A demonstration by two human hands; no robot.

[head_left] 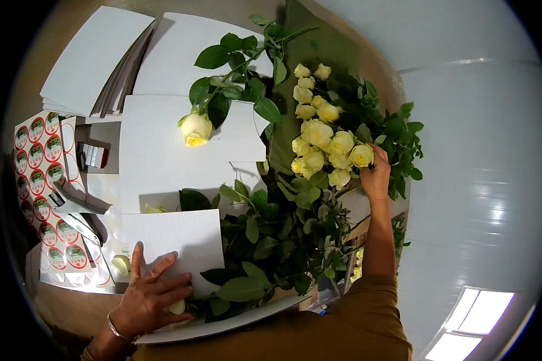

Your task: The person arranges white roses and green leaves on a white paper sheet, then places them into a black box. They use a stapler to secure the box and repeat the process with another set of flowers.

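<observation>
Supporting the yellow rose [361, 156], right of centre in the frame, from beneath would likely prevent bruising. The right hand [376, 171] touches it — whether that grip pinches, one cannot tell — while the left hand [153, 296] lies spread against a white card [174, 231], lower left.

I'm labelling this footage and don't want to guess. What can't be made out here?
In the head view:
Right hand: a yellow rose hides whether it grips a stem.
Small white cardboard sheet: it covers what lies beneath.
Yellow blooms: partly hidden by the right forearm, so their number is unclear.
</observation>
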